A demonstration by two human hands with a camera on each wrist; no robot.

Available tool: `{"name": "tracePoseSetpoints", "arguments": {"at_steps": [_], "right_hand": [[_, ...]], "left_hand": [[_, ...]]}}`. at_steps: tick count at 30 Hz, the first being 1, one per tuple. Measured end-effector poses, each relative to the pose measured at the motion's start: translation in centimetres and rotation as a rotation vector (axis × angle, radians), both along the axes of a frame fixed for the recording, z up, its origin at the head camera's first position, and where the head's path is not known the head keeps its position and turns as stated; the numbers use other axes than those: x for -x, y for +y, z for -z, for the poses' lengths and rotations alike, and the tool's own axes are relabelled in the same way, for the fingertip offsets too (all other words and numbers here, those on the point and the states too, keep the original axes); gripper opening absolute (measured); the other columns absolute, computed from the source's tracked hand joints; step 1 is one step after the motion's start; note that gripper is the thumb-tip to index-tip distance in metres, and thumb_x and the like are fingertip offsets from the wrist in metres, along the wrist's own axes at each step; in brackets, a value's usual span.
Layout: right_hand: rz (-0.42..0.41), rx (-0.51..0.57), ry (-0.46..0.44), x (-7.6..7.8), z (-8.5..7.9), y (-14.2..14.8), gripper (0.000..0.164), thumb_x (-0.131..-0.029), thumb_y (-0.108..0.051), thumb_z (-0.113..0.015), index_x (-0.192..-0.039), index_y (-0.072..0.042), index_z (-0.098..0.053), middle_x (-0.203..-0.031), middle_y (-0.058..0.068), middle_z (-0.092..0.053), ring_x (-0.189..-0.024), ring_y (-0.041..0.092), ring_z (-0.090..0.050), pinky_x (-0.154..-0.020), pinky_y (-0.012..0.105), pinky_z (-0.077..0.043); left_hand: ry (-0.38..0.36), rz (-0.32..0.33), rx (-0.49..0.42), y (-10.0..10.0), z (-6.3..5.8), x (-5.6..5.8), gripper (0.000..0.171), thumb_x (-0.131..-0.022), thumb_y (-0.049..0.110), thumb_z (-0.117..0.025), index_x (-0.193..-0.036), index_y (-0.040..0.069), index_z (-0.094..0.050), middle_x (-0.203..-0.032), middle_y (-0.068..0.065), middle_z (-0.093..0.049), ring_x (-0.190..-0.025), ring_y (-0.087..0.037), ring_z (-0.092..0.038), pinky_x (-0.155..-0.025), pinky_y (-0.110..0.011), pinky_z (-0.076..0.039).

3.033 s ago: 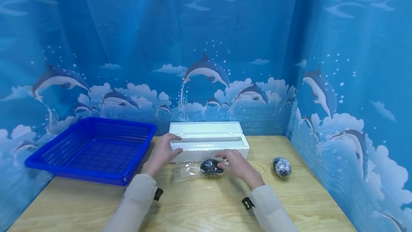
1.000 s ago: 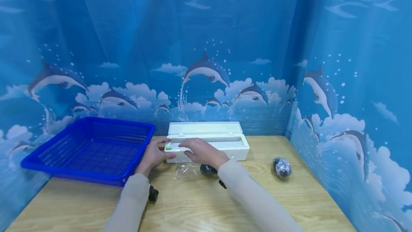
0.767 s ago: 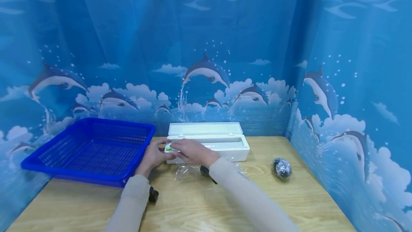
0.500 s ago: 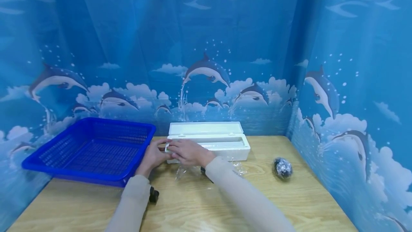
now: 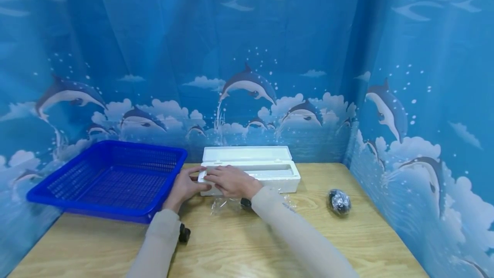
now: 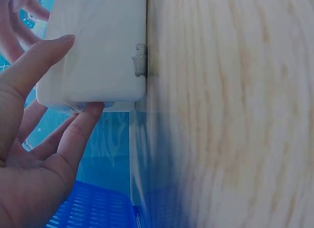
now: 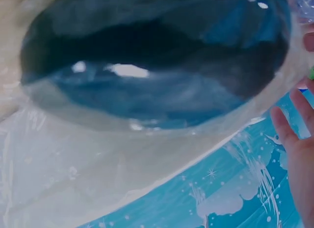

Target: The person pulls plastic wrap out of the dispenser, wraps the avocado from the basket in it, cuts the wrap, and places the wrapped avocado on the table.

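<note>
A long white cling film box (image 5: 278, 183) stands on the table, its lid (image 5: 247, 154) raised behind a roll in the trough. My left hand (image 5: 184, 185) grips the box's left end. In the left wrist view its thumb (image 6: 54, 48) presses one face and a fingertip touches the end. Over the same end, my right hand (image 5: 229, 180) reaches with bent fingers; their tips are hard to make out. A small bright green part (image 7: 311, 73) shows near fingertips in the right wrist view. Before the box lies a dark, shiny oval object (image 7: 157, 56) on clear film (image 5: 224, 204), partly behind my right sleeve.
A blue perforated basket (image 5: 92, 209) stands at the left, close to my left hand. To the right lies another dark oval thing (image 5: 339, 202) wrapped in shiny clear film. A dolphin-print curtain (image 5: 247, 55) rises behind the table (image 5: 216, 248).
My right hand has left the dark oval object and moved left to the box's left end. The left hand has shifted slightly left and down. The green part there is now covered in the head view.
</note>
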State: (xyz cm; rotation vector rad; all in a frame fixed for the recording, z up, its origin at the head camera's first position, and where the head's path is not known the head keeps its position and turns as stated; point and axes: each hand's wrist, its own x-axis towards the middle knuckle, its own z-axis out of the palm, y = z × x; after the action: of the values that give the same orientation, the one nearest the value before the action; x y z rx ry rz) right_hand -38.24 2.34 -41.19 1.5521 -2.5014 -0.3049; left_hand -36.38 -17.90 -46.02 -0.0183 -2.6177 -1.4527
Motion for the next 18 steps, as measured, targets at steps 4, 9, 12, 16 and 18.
{"name": "tracePoseSetpoints", "arguments": {"at_steps": [4,9,12,16,18], "right_hand": [[0.013,-0.019,0.028,-0.10,0.06,0.33,0.050,-0.109,-0.027,-0.047,-0.158,-0.022,-0.040,-0.164,-0.001,-0.043,-0.151,0.019,-0.042,-0.118,0.041,-0.046],[0.003,-0.018,0.075,-0.02,0.17,0.47,0.052,-0.107,-0.025,-0.048,-0.158,-0.024,-0.041,-0.164,-0.003,-0.044,-0.150,0.020,-0.043,-0.116,0.042,-0.048],[0.005,-0.015,0.075,0.09,0.26,0.60,0.054,-0.105,-0.023,-0.048,-0.158,-0.025,-0.040,-0.164,-0.003,-0.042,-0.151,0.021,-0.042,-0.117,0.044,-0.047],[0.011,-0.022,0.062,0.19,0.41,0.76,0.055,-0.105,-0.027,-0.047,-0.160,-0.026,-0.038,-0.166,-0.003,-0.039,-0.152,0.022,-0.040,-0.119,0.046,-0.044],[0.015,-0.026,0.059,0.20,0.52,0.86,0.055,-0.106,-0.032,-0.046,-0.160,-0.026,-0.037,-0.167,-0.003,-0.037,-0.152,0.022,-0.039,-0.120,0.047,-0.043]], "left_hand": [[-0.008,-0.002,0.005,0.12,-0.05,0.13,0.070,-0.074,0.018,-0.091,-0.138,0.007,-0.064,-0.146,-0.026,-0.058,-0.120,-0.045,-0.067,-0.094,-0.049,-0.061],[-0.011,-0.002,0.017,0.11,-0.16,0.14,0.070,-0.076,0.021,-0.092,-0.139,0.007,-0.064,-0.146,-0.025,-0.058,-0.120,-0.044,-0.068,-0.096,-0.049,-0.060],[-0.011,-0.005,0.029,0.08,-0.22,0.09,0.069,-0.076,0.021,-0.091,-0.139,0.008,-0.064,-0.146,-0.024,-0.059,-0.120,-0.044,-0.068,-0.094,-0.048,-0.061],[-0.011,-0.007,0.040,0.00,-0.21,0.13,0.068,-0.077,0.021,-0.091,-0.139,0.008,-0.065,-0.146,-0.024,-0.059,-0.119,-0.043,-0.068,-0.095,-0.048,-0.061],[-0.015,-0.006,0.046,-0.02,-0.14,0.15,0.069,-0.076,0.022,-0.091,-0.138,0.008,-0.065,-0.146,-0.024,-0.059,-0.119,-0.042,-0.069,-0.095,-0.048,-0.061]]}}
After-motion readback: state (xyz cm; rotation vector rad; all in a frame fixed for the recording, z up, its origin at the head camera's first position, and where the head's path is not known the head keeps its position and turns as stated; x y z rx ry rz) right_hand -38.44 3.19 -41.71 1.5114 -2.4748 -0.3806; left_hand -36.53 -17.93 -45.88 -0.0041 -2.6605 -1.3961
